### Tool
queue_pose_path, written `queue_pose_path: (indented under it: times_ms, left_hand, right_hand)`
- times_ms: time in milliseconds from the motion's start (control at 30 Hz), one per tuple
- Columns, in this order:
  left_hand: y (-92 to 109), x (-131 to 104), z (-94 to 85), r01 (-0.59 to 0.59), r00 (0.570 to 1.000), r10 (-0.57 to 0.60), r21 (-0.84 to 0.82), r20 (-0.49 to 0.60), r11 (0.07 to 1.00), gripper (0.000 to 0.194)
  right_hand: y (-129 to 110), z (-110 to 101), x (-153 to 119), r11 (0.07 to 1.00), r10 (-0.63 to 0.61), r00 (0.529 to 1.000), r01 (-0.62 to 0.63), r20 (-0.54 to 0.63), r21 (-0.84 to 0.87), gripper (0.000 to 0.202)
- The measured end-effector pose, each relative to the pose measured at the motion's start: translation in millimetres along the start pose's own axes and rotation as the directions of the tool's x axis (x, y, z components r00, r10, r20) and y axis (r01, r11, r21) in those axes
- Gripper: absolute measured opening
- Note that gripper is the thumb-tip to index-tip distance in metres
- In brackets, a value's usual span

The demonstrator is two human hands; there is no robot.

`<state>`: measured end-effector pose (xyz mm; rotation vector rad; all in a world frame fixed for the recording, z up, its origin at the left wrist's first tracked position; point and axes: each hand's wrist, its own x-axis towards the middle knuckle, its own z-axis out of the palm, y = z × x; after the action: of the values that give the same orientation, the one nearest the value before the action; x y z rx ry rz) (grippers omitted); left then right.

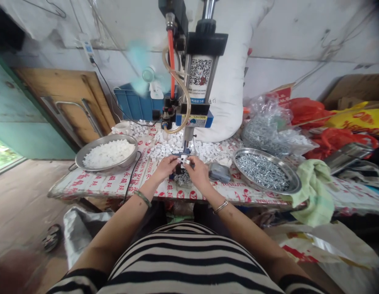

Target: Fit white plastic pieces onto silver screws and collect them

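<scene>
Beneath the press, my two hands meet at its lower end, above the table's front edge. My right hand is closed, with thumb and fingers pinched on a small white plastic part. From the other side, my left hand has its fingertips pressed together at the same white part. Small metal pins lie in a heap just under the hands, partly covered by them. Loose white plastic parts are spread behind the hands. The exact shape of the held part is too small to tell.
At left stands a metal bowl of white pieces; at right, a steel bowl of metal pins. A grey box sits beside my right hand. A green cloth hangs over the edge. A fan spins behind.
</scene>
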<state>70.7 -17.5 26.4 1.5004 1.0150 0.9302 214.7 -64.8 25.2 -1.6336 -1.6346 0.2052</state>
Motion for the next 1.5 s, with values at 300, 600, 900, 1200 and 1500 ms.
queue_pose_path:
  times_ms: [300,600,900,1200,1500]
  left_hand:
    - [0,2,-1.3,0.032,0.998,-0.028,-0.074,0.054,0.997,0.019]
    - [-6,10,-0.4,-0.023,0.999,0.022,0.001,0.043,1.0,0.017]
    - [-4,17,8.6,-0.031,0.997,0.037,0.084,-0.07,0.996,0.018]
    - [-2,5,17.2,-0.18,0.941,0.303,0.534,-0.15,0.826,0.017]
    - [3,3,0.9,-0.115,0.988,0.152,0.654,0.0,0.748,0.031]
  right_hand:
    - [5,-1,5,1.0,0.013,1.0,-0.014,0.021,0.013,0.025]
    - [6,2,6,0.997,-0.004,1.0,0.007,0.03,-0.073,0.025]
    - [18,3,32,0.992,0.086,0.996,-0.088,0.02,0.091,0.035]
    - [26,-6,59,0.951,0.09,0.966,-0.156,0.244,0.267,0.032]
    - [20,-31,70,0.942,0.066,0.94,-0.169,0.335,0.291,0.041]
